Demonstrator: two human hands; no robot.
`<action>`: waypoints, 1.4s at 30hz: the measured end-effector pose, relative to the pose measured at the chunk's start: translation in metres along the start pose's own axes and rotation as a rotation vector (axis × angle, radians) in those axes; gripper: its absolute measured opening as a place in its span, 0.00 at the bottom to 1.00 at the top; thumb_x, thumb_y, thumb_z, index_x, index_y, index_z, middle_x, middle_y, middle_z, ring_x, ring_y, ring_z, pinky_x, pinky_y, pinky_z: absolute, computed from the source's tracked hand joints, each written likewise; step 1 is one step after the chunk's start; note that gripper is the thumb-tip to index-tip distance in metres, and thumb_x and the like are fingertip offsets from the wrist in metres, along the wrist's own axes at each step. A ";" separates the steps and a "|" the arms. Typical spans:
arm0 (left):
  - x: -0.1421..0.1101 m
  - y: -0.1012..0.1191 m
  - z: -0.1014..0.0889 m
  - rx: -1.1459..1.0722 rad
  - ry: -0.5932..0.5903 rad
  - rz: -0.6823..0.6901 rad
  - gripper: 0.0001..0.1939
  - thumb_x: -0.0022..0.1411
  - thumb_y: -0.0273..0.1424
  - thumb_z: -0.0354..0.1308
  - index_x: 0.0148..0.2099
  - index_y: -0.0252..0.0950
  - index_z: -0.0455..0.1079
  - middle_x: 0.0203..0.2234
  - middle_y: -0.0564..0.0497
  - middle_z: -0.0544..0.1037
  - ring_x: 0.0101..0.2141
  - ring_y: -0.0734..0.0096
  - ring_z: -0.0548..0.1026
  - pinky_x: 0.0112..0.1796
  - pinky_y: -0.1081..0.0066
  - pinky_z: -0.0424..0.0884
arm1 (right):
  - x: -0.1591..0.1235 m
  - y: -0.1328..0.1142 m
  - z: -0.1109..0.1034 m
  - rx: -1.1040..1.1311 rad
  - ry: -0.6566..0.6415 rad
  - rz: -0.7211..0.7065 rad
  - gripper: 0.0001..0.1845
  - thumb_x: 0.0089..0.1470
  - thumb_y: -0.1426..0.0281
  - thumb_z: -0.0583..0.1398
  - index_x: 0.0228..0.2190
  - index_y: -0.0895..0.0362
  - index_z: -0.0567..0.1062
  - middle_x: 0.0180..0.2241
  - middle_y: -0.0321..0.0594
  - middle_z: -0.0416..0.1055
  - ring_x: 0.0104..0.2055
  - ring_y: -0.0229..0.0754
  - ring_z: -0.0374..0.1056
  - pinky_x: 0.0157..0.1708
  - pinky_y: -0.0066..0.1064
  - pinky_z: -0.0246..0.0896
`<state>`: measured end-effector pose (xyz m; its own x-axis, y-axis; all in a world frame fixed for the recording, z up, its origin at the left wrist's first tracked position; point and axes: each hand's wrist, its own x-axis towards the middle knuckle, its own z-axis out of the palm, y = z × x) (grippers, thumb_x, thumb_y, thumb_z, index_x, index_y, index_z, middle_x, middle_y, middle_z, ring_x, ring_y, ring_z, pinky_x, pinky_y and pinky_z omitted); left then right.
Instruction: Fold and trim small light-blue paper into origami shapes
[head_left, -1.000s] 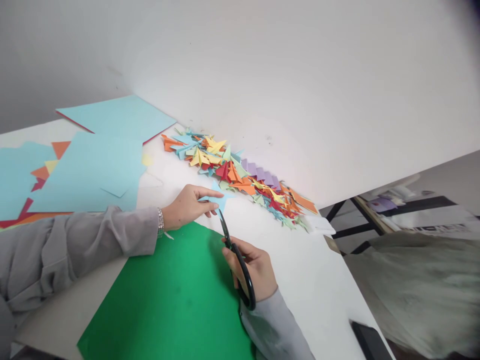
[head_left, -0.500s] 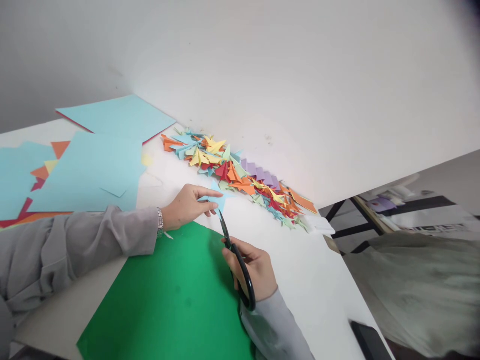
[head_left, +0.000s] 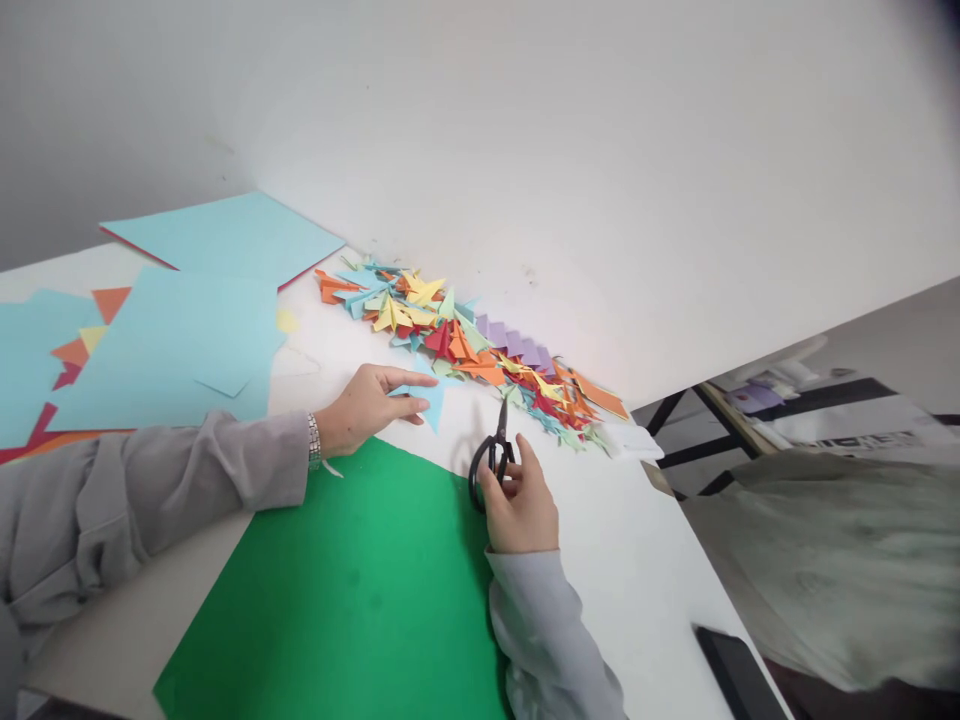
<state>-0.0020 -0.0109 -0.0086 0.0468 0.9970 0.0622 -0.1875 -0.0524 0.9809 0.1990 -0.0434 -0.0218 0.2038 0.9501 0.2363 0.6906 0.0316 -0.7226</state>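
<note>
My left hand (head_left: 356,408) is at the upper corner of the green sheet (head_left: 352,560), with the light blue paper star (head_left: 430,398) between its thumb and forefinger. Only part of the star's outline shows past my fingers. To the right, my right hand (head_left: 523,500) grips black-handled scissors (head_left: 504,430) by the loops, tips pointing away from me. The blades are apart from the star. A long heap of small folded paper pieces (head_left: 450,340) in many colours lies just beyond both hands.
Light blue sheets (head_left: 180,350) and coloured scraps (head_left: 73,352) spread over the left of the white table (head_left: 615,560). More blue paper (head_left: 225,235) is stacked by the wall. A black phone-like object (head_left: 739,670) lies at the right edge, near draped grey-green cloth (head_left: 817,560).
The scissors have moved away from the star to the right and turned more upright in my right hand. My left hand stays at the star. The whole view has shifted slightly.
</note>
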 end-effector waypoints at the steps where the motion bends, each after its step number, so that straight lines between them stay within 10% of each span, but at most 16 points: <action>1: 0.000 0.000 0.000 0.003 -0.004 -0.008 0.19 0.45 0.29 0.63 0.43 0.31 0.73 0.42 0.44 0.75 0.23 0.78 0.75 0.29 0.73 0.74 | 0.001 0.004 0.001 -0.096 0.015 -0.041 0.32 0.46 0.63 0.56 0.52 0.63 0.62 0.30 0.42 0.70 0.23 0.37 0.63 0.24 0.30 0.60; 14: -0.001 0.001 0.000 0.028 -0.040 -0.054 0.17 0.46 0.25 0.61 0.43 0.30 0.73 0.25 0.48 0.77 0.19 0.77 0.73 0.23 0.76 0.69 | 0.013 0.023 0.000 -0.701 0.235 -0.440 0.13 0.51 0.70 0.53 0.34 0.59 0.76 0.32 0.49 0.68 0.32 0.46 0.60 0.31 0.37 0.53; 18: -0.004 0.004 0.000 0.032 -0.193 -0.092 0.18 0.48 0.24 0.60 0.45 0.31 0.71 0.17 0.51 0.74 0.19 0.77 0.72 0.23 0.76 0.69 | 0.009 0.009 -0.001 -0.421 0.233 -0.554 0.15 0.52 0.68 0.54 0.41 0.60 0.72 0.38 0.50 0.67 0.39 0.49 0.62 0.38 0.41 0.57; 27: -0.009 0.006 -0.001 -0.070 -0.520 -0.134 0.28 0.47 0.25 0.61 0.53 0.37 0.65 0.35 0.46 0.76 0.22 0.78 0.72 0.25 0.73 0.70 | -0.007 -0.007 0.017 0.608 -0.385 -0.360 0.30 0.48 0.70 0.59 0.52 0.48 0.57 0.44 0.43 0.62 0.36 0.39 0.67 0.34 0.34 0.66; 34: -0.009 0.006 0.000 0.045 -0.546 -0.117 0.28 0.48 0.28 0.61 0.53 0.35 0.64 0.39 0.43 0.75 0.26 0.75 0.73 0.30 0.69 0.71 | -0.006 -0.012 0.013 0.536 -0.301 -0.449 0.06 0.49 0.71 0.58 0.32 0.55 0.74 0.35 0.42 0.66 0.37 0.40 0.66 0.29 0.30 0.65; 42: -0.008 0.002 0.003 0.151 -0.472 0.069 0.20 0.48 0.29 0.61 0.45 0.31 0.71 0.44 0.41 0.71 0.44 0.63 0.70 0.43 0.66 0.67 | -0.001 -0.015 0.005 0.520 -0.055 -0.232 0.06 0.42 0.67 0.63 0.21 0.57 0.74 0.21 0.34 0.64 0.23 0.35 0.61 0.19 0.26 0.54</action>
<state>-0.0002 -0.0193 -0.0061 0.4847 0.8579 0.1703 -0.0633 -0.1598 0.9851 0.1845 -0.0435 -0.0146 0.0416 0.9144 0.4027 0.2775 0.3766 -0.8838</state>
